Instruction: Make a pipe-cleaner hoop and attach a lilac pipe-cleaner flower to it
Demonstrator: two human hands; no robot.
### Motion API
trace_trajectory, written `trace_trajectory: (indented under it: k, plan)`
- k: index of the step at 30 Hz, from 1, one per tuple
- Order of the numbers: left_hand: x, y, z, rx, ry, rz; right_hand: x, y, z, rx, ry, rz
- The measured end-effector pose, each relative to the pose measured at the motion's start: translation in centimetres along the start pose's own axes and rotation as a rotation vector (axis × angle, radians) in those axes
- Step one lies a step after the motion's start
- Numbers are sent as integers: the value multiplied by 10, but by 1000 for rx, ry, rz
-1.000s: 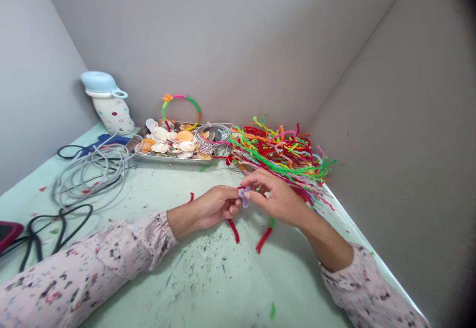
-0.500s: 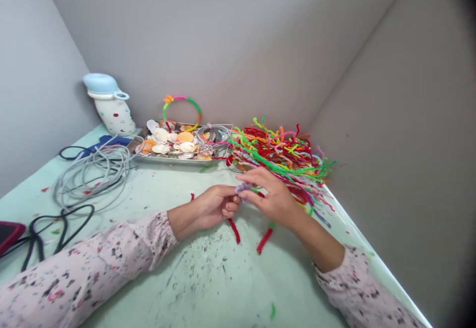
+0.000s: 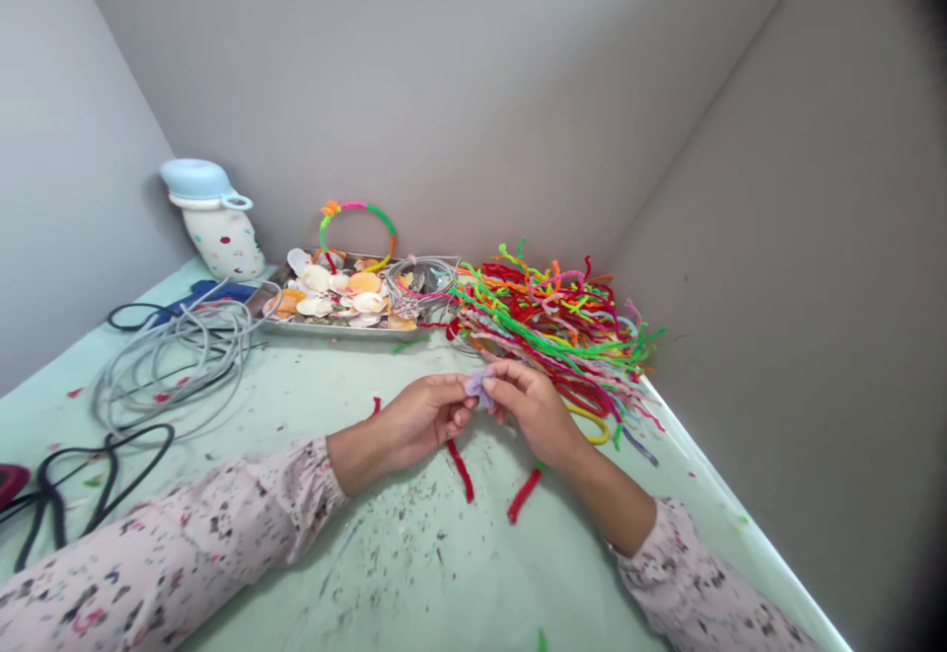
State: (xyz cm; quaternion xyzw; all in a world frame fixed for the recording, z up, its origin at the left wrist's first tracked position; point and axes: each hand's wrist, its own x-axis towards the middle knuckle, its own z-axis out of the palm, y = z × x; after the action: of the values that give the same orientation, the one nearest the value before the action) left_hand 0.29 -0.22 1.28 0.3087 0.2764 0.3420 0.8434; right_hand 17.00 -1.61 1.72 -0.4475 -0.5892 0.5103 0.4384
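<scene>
Between my two hands is a small lavender flower-like piece (image 3: 479,389) of fuzzy pipe cleaner. My left hand (image 3: 421,417) pinches its left side between thumb and forefinger, the other fingers curled. From the right, my right hand (image 3: 534,410) pinches the same piece with thumb and fingertips. Red pipe cleaner ends (image 3: 460,471) show below my left hand, and a red and green end (image 3: 524,496) shows below my right. How these ends join the lavender piece is hidden by my hands.
Behind my hands, a heap of coloured pipe cleaners (image 3: 547,322) lies right of a metal tray (image 3: 332,330) of shells. A multicoloured ring (image 3: 395,228) leans on the tray. Coiled grey cable (image 3: 170,361), black cord (image 3: 110,465) and a blue-lidded bottle (image 3: 222,238) are at left.
My right hand's raised fingers have come down and closed on the lavender piece. My left hand keeps its pinch. The whole view has shifted slightly.
</scene>
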Motion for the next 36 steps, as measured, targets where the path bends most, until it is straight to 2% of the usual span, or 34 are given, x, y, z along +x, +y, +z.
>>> trace_trajectory:
  k: [8,12,15,18,22,26,32,36]
  plan:
    - [-1,0,0,84,-46,-16,1,3,2,144,-30,67]
    - [-1,-3,1,222,6,122,3,5,0,428,-55,161]
    - [-1,-5,0,431,73,282,6,8,-3,542,-38,199]
    - [-2,-7,-1,595,109,407,7,13,-3,551,-20,197]
    - [-2,-11,-3,721,138,484,7,17,0,539,-1,193]
    - [-4,-14,-1,945,209,563,5,16,2,595,-4,214]
    - [-8,-11,0,1138,281,710,5,17,1,700,-56,259]
    - [-9,-7,-1,1221,290,778,5,19,-1,619,-92,221]
